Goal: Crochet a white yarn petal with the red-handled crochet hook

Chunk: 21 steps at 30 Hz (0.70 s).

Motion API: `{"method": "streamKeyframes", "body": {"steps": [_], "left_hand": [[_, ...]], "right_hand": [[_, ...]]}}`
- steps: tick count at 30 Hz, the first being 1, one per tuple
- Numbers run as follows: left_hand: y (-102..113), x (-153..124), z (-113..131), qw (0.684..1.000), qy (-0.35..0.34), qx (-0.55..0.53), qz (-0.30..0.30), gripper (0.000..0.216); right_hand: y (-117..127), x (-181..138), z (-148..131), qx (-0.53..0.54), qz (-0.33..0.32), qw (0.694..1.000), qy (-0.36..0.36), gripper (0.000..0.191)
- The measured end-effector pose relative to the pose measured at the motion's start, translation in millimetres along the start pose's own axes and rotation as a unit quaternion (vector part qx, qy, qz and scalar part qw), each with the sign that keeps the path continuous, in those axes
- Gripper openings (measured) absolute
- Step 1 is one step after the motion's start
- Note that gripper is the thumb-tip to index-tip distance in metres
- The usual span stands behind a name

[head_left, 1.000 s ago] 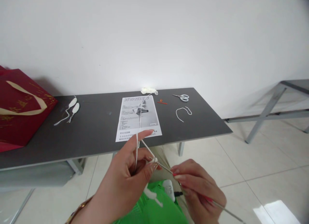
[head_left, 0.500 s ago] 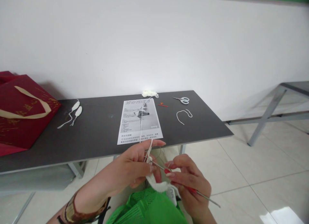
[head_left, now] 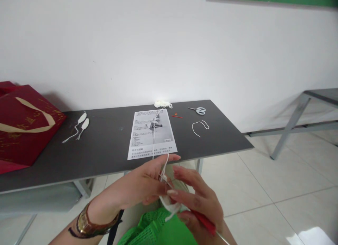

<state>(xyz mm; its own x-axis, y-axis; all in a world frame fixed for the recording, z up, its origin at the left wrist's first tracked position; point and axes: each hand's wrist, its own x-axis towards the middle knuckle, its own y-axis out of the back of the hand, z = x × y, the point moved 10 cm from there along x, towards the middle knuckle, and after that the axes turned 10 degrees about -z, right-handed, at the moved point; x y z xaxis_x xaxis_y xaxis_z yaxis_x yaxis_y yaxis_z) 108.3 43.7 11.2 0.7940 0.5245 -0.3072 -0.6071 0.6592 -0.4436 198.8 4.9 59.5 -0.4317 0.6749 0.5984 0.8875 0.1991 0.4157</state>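
My left hand [head_left: 148, 183] pinches a small white crochet piece [head_left: 167, 203] between thumb and fingers, its index finger stretched out with white yarn [head_left: 166, 164] running over it. In my right hand [head_left: 199, 199] is a crochet hook [head_left: 204, 222] with a red grip, its metal tip at the stitches near my left thumb. The right index finger is raised by the work. From the left hand the yarn crosses a printed sheet [head_left: 139, 142] to a white yarn bundle [head_left: 162, 104] at the table's back edge.
On the dark table [head_left: 111, 146] lie scissors [head_left: 200, 111], a small red-orange item [head_left: 176, 116], a loose yarn piece [head_left: 195, 128] and two white crocheted petal-like pieces [head_left: 85, 124]. A red gift bag [head_left: 29, 142] stands at the left. Another table [head_left: 293, 114] is at far right.
My right hand has moved left, closer to my left hand, with its index finger now lifted. The hook has turned more steeply, and the white piece hangs differently below the left fingers.
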Motion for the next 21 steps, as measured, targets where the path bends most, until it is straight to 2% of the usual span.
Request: {"method": "streamKeyframes", "body": {"steps": [3, 5, 9, 12, 17, 19, 21], "left_hand": [[-8.3, 1.4, 5.1, 0.999, 0.004, 0.04, -0.012, 0.065], [-8.3, 0.9, 9.8, 0.996, -0.002, 0.091, 0.008, 0.065], [2.7, -7.5, 19.1, 0.971, -0.039, 0.21, 0.103, 0.062], [11.0, -21.7, 24.3, 0.937, -0.088, 0.274, 0.2, 0.053], [14.6, -48.9, 26.9, 0.869, -0.16, 0.298, 0.36, 0.049], [11.6, -53.6, 28.4, 0.85, -0.179, 0.299, 0.395, 0.049], [10.2, -53.3, 28.1, 0.845, -0.186, 0.287, 0.412, 0.049]], "right_hand": [[3.4, 2.3, -0.6, 0.057, 0.008, 0.998, -0.012, 0.039], [3.4, 3.3, 1.6, 0.084, 0.013, 0.996, -0.033, 0.039], [2.2, 1.6, 13.8, 0.134, 0.036, 0.985, -0.107, 0.038], [5.6, -1.6, 15.2, 0.147, 0.077, 0.98, -0.114, 0.036], [8.5, -7.0, 16.2, 0.169, 0.126, 0.971, -0.112, 0.034], [7.1, -7.5, 15.9, 0.169, 0.124, 0.971, -0.115, 0.035], [6.1, -8.5, 15.4, 0.168, 0.126, 0.971, -0.116, 0.036]]}}
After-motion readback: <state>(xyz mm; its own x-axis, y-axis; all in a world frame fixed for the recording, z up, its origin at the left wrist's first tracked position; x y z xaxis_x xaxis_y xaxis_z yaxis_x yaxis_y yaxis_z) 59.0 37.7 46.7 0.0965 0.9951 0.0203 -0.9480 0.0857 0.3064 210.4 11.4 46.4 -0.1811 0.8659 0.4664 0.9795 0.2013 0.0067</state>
